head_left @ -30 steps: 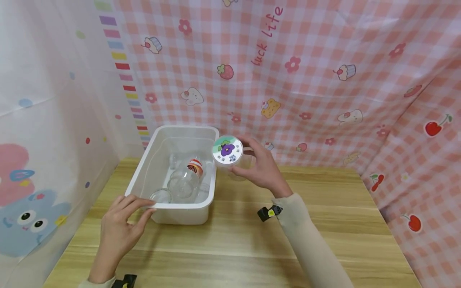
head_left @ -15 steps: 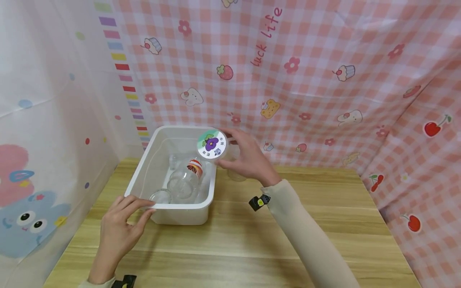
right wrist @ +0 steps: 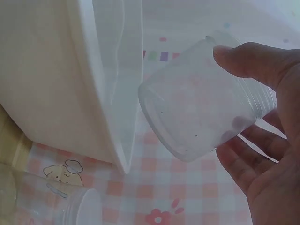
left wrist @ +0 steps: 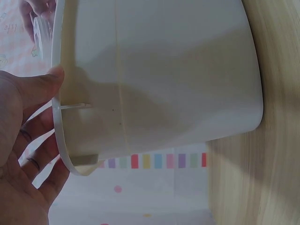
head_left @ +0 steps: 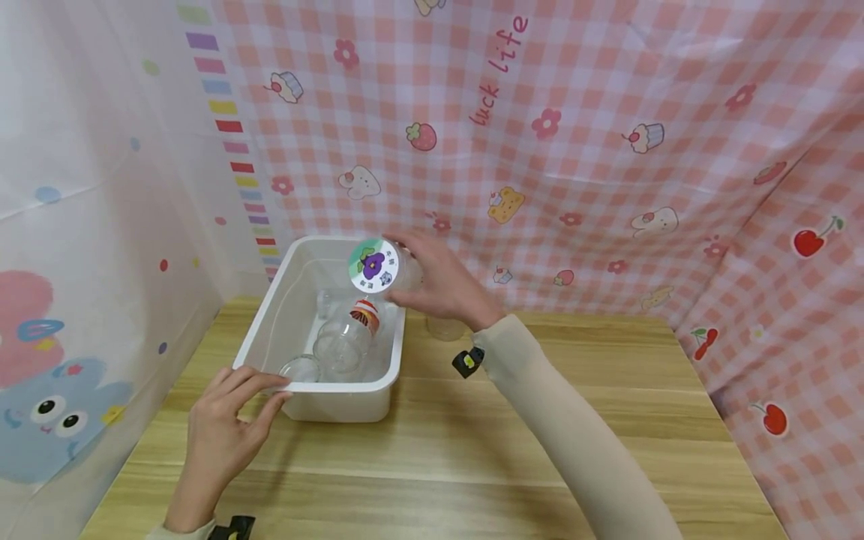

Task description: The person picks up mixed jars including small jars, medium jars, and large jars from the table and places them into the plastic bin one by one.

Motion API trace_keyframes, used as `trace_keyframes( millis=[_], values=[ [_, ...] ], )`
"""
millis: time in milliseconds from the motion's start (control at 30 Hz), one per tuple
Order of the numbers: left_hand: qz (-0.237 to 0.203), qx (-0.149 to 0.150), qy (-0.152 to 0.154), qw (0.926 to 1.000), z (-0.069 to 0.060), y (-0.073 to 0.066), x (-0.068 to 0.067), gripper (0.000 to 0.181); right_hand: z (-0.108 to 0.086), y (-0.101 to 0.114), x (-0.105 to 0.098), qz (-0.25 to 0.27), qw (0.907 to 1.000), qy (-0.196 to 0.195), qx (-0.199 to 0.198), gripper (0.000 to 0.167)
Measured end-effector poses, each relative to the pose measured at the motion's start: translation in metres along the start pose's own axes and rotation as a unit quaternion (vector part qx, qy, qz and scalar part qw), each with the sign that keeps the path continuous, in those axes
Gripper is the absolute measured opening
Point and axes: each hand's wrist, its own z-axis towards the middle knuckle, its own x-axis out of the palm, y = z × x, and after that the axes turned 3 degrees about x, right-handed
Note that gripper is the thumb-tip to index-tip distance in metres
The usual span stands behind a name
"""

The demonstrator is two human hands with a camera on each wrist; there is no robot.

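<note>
My left hand [head_left: 229,427] holds the near left corner of the white plastic bin [head_left: 340,387]; the left wrist view shows its thumb and fingers [left wrist: 47,150] on the rim. My right hand [head_left: 445,279] grips a clear plastic jar [right wrist: 187,101]. The jar's round lid [head_left: 373,265], with a purple flower picture, hangs over the bin's far right part in the head view. Inside the bin lie a clear bottle [head_left: 340,346] with a red and orange label [head_left: 365,316], a clear round container [head_left: 300,369] and other clear pieces.
Behind my right wrist stands another clear jar [head_left: 445,328] on the wooden table [head_left: 540,435]; the right wrist view shows its pale lid [right wrist: 89,206]. Printed cloth [head_left: 574,165] walls the table at the back and both sides.
My right hand has carried the jar leftward and slightly away, from beside the bin's right rim to over the bin. The left hand and bin have stayed put.
</note>
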Motion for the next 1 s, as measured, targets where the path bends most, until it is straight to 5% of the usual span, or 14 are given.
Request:
trace_keyframes(
  millis=[667,1000],
  values=[
    [-0.002,0.008,-0.007,0.9999,0.0,0.002,0.003,0.018,0.027,0.003,0.009,-0.068,0.9939,0.087,0.008,0.082],
    [-0.004,0.008,-0.012,0.9999,0.0,0.001,0.002,0.016,0.023,-0.001,0.005,-0.07,0.9945,0.074,0.025,0.083]
  ],
)
